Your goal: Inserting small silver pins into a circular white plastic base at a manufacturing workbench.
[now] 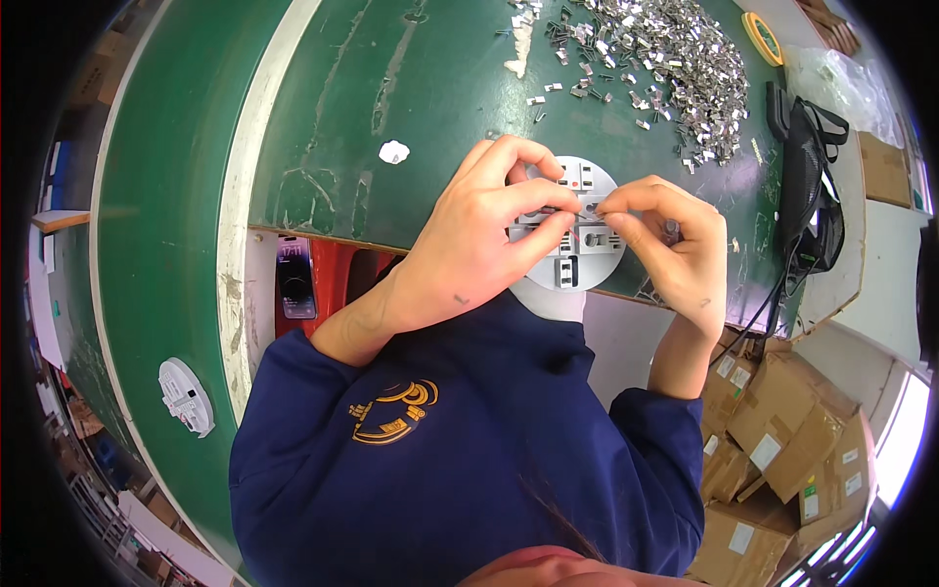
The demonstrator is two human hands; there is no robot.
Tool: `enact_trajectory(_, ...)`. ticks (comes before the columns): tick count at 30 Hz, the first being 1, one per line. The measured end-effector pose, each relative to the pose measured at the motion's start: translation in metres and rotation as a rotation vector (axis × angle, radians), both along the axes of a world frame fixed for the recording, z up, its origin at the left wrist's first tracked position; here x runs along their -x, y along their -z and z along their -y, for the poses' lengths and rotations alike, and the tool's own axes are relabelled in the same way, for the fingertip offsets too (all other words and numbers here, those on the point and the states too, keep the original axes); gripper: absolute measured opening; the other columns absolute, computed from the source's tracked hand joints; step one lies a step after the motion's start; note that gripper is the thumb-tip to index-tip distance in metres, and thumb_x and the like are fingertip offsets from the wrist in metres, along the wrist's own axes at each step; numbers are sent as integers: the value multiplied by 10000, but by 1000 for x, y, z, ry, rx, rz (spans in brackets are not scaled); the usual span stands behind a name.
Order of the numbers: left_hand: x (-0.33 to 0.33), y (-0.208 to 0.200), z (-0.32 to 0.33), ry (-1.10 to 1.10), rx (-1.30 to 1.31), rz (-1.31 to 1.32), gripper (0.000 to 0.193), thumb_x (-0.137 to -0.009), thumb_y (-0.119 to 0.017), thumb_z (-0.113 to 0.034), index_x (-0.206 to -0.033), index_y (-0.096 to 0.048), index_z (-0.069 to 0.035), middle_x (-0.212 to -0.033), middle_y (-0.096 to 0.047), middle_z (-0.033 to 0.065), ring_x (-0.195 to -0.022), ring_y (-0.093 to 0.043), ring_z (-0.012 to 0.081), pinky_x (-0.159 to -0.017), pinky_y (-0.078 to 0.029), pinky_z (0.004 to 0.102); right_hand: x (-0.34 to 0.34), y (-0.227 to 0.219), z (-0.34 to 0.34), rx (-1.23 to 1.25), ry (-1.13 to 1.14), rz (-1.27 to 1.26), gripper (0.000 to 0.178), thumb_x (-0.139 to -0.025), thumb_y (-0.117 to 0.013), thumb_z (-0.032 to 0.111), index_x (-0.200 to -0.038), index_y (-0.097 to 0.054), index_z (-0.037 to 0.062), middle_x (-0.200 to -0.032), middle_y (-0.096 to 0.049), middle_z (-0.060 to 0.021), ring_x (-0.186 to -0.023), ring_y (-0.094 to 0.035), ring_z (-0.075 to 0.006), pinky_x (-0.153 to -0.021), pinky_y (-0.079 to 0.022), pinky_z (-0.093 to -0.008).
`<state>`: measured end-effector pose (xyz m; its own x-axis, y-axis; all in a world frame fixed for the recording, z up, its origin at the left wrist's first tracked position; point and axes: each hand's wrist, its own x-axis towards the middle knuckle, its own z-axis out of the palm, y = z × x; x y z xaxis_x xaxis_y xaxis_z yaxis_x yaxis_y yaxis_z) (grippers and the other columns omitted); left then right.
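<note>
A round white plastic disc [585, 262] with grey slotted fittings lies at the near edge of the green worktop [411, 88]. My left hand [479, 235] rests on the disc's left side, its fingers curled and its fingertips pressing near the disc's middle. My right hand [675, 249] comes from the right, thumb and forefinger pinched on a small metal clip [593, 207] at the disc's centre. Both hands hide much of the disc. A heap of loose metal clips [665, 59] lies on the worktop beyond the disc.
A black fan [807, 186] with a cable stands at the right edge. A phone [296, 279] sits below the worktop's near edge. A second white disc [186, 396] lies on the green belt at left. Cardboard boxes [782, 440] are stacked on the floor to the right. A tape roll [761, 37] lies far right.
</note>
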<state>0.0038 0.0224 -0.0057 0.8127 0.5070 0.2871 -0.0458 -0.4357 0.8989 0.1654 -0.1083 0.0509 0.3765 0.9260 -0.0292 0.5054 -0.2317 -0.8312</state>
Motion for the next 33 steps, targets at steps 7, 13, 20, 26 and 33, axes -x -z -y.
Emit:
enact_trajectory(7, -2, 1, -4, 19, 29, -6, 189, -796, -749, -10, -968, -752, -90, -1068, -583, 27, -820, -507, 151, -742, -469, 286, -3, 3, -5, -7, 1, -11, 107, -827, -693, -49, -910, -728, 8, -856, -690, -11, -567, -386, -14, -498, -267, -209)
enact_trajectory(13, -5, 3, -9, 43, 38, -8, 174, -811, -738, -6, -969, -746, -78, -1067, -586, 33, -842, -522, 158, -756, -473, 288, -5, 0, -12, 50, -4, -19, 73, -837, -701, -9, -908, -715, 0, -853, -713, -62, -700, -621, -108, -552, -432, -242)
enact_trajectory(20, -1, 4, -8, 6, 33, 36, 158, -812, -732, 14, -963, -717, -30, -1042, -617, 64, -940, -600, 196, -806, -504, 311, 9, -2, -13, 78, 10, 150, 82, -844, -683, -19, -919, -691, 14, -838, -686, -79, -705, -650, -166, -550, -471, -273)
enact_trajectory(26, 2, 4, -8, -38, 9, 50, 161, -800, -736, 35, -952, -696, -2, -1018, -639, 81, -930, -635, 219, -799, -522, 320, 17, 12, -16, -91, -88, 355, 151, -823, -683, -29, -962, -654, 22, -886, -660, -109, -759, -677, -289, -616, -545, -370)
enact_trajectory(33, 1, 5, -11, -40, -19, 50, 158, -799, -736, 38, -947, -694, 1, -1016, -640, 86, -925, -635, 221, -794, -523, 315, 19, 16, -19, -144, -85, 427, 158, -814, -699, -78, -943, -676, 11, -855, -684, -104, -709, -689, -216, -581, -528, -301)
